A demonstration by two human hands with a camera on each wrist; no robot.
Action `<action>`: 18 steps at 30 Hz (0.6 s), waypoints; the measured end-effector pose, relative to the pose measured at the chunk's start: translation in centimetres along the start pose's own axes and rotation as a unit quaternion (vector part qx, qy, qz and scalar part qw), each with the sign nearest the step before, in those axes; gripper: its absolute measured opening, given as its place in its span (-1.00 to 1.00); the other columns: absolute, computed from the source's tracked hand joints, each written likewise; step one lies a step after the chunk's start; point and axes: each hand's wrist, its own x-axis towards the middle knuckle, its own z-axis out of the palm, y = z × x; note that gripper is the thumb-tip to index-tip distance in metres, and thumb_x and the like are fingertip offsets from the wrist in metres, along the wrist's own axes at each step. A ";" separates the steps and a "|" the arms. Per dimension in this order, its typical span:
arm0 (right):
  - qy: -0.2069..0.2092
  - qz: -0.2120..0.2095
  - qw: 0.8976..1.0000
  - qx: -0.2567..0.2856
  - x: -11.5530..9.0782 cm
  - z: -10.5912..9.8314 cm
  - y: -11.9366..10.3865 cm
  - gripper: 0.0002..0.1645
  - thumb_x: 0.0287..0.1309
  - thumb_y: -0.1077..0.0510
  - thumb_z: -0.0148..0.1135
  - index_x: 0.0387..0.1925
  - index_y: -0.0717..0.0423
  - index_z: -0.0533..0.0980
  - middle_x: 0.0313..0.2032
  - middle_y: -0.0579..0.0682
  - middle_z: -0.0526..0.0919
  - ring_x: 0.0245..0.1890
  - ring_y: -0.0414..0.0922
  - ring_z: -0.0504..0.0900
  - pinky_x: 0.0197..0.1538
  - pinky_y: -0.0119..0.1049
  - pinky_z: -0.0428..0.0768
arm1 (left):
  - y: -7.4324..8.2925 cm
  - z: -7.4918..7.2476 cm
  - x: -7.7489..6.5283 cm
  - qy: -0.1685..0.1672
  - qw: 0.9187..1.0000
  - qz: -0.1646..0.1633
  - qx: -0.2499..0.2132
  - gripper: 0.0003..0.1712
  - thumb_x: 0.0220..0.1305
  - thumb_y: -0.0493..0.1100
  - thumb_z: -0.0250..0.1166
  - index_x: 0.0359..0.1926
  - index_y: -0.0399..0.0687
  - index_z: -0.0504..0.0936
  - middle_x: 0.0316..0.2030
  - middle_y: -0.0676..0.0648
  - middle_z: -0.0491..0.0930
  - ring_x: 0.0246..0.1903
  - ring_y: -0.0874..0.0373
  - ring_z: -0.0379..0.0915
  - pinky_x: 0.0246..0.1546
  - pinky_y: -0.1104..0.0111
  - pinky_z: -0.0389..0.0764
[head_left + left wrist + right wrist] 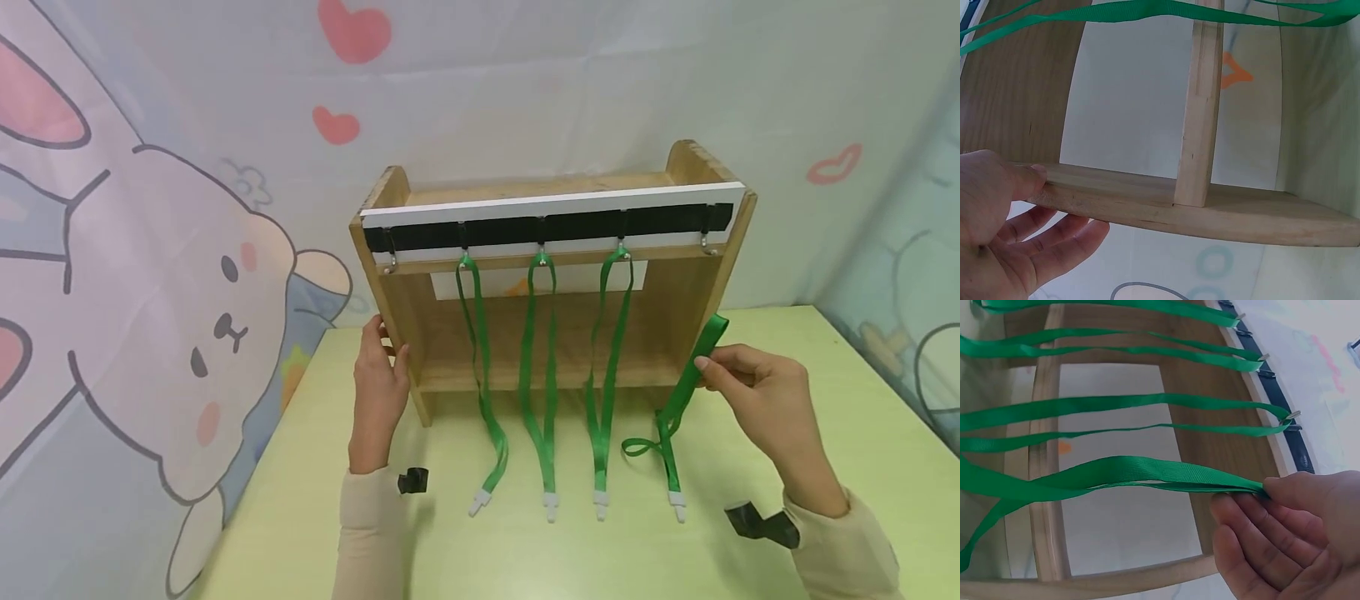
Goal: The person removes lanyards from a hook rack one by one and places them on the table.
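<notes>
In the head view, a wooden shelf rack [660, 321] stands on the table, with a white strip and black tape along its upper front. My left hand [380, 383] grips its left side panel [1129, 209], thumb on one face and fingers on the other. My right hand [772, 400] pinches the top loop of a green lanyard [684, 387] between thumb and fingers, beside the rack's right side. This lanyard's lower part is looped over itself, and its white clip [677, 504] hangs lowest. Three other green lanyards [550, 358] hang from the middle hooks.
Bare metal hooks show at the far left [390, 265] and far right [707, 246] of the strip. Under everything lies a pale yellow-green table [510, 558]. Behind it hangs a printed cloth [525, 100] with hearts and a cartoon animal.
</notes>
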 end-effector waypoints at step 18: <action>-0.076 0.021 0.993 0.091 -0.4 1.6 -0.3 -0.85 0.35 0.29 0.28 -0.25 0.34 0.69 -0.45 -0.05 0.74 -0.46 -0.24 0.71 -0.30 -0.43 0.64 | -0.2 0.6 -0.1 0.013 1.000 0.019 0.013 -0.42 0.44 -0.42 0.18 0.37 -0.40 0.15 0.06 -0.45 0.41 -0.15 -0.28 0.54 -0.24 -0.04 0.67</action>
